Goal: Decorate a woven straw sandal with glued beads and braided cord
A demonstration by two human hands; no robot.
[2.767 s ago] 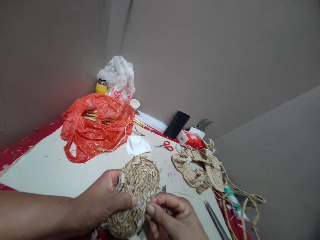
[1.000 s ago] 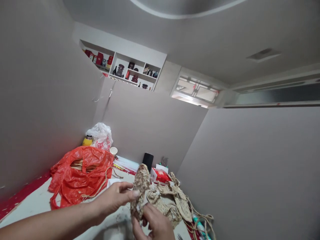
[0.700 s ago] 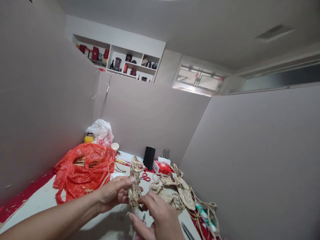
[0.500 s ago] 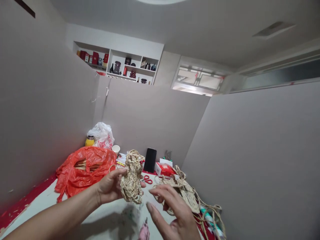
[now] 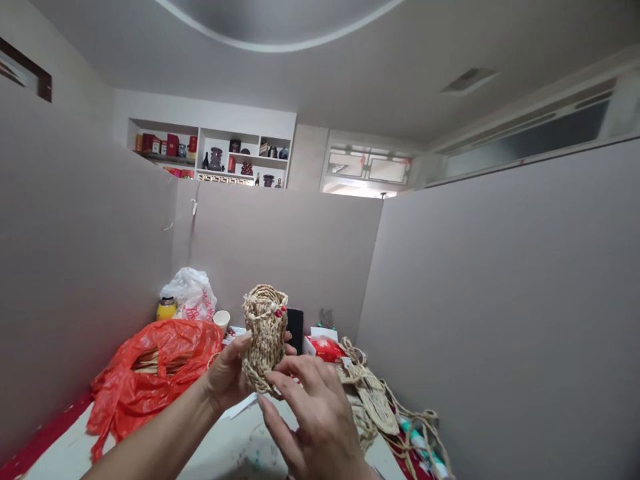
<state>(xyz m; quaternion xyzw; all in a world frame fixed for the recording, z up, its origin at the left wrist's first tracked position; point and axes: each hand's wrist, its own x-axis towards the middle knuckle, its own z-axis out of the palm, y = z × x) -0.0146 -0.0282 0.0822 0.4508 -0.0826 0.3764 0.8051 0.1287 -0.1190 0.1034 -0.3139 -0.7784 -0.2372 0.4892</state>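
A small woven straw piece (image 5: 265, 333), braided in thick plaited rows, has a rounded opening at its top and red beads near the rim. My left hand (image 5: 230, 373) is wrapped round its left side and back, holding it up above the table. Against its lower right edge rest the fingertips of my right hand (image 5: 315, 407). The thumb of that hand is apart from the fingers, just below the piece.
A red plastic bag (image 5: 165, 340) with straw strips lies left, before a white bag (image 5: 193, 293), yellow jar (image 5: 167, 309) and paper cup (image 5: 221, 320). Behind are a black phone (image 5: 296, 330) and tissue pack (image 5: 325, 348). Straw soles and cords (image 5: 375, 400) lie right. Grey partitions (image 5: 280, 240) surround the table.
My right hand has moved left and up to touch the straw piece. The piece has turned upright, showing its opening and beads more. The view has tilted up and shifted right.
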